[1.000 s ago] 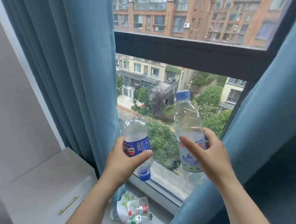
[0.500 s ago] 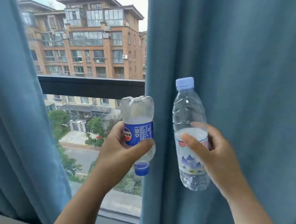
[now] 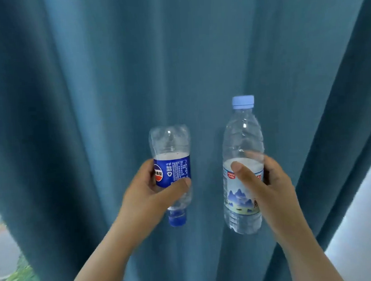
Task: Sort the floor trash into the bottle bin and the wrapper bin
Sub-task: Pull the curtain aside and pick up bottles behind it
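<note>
Before the blue curtain, the left hand grips an inverted Pepsi bottle and the right hand grips an upright water bottle. Both look mid-carry; no bin shows, so the bottle bin must be found next.

L hand, R hand, both bare, forearms uncovered
</note>
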Motion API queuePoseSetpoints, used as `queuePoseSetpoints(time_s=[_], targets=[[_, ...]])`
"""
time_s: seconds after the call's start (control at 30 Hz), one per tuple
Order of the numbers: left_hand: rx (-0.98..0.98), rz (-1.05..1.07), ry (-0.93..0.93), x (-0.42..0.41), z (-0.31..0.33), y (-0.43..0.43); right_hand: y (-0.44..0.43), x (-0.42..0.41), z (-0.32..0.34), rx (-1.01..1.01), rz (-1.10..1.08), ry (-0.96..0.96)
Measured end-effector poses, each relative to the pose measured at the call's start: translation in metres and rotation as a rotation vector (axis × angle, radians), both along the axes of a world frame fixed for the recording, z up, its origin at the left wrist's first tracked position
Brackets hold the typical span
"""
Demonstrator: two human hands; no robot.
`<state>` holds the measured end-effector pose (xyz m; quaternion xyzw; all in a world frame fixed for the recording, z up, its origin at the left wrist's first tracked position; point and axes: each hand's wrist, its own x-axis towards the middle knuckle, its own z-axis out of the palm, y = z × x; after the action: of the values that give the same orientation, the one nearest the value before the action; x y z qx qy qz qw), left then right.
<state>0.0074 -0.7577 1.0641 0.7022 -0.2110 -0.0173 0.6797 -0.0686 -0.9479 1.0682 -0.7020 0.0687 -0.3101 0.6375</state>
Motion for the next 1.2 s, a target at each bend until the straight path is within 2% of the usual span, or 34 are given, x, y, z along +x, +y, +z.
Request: queuePoseSetpoints(time_s=[0.4,0.8,1.2], targets=[[0.057,-0.352,0.059,0.016,-0.034,-0.156,-0.110,-0.056,-0.031,0.073,-0.388,0.103],[0.137,-0.752,0.167,0.040,-0.089,-0.256,-0.154,-0.074,-0.078,0.153,-0.746,0.226],[0.311,-0.902,0.276,0.022,-0.148,-0.374,-0.236,-0.116,-0.135,0.249,-0.972,0.349]])
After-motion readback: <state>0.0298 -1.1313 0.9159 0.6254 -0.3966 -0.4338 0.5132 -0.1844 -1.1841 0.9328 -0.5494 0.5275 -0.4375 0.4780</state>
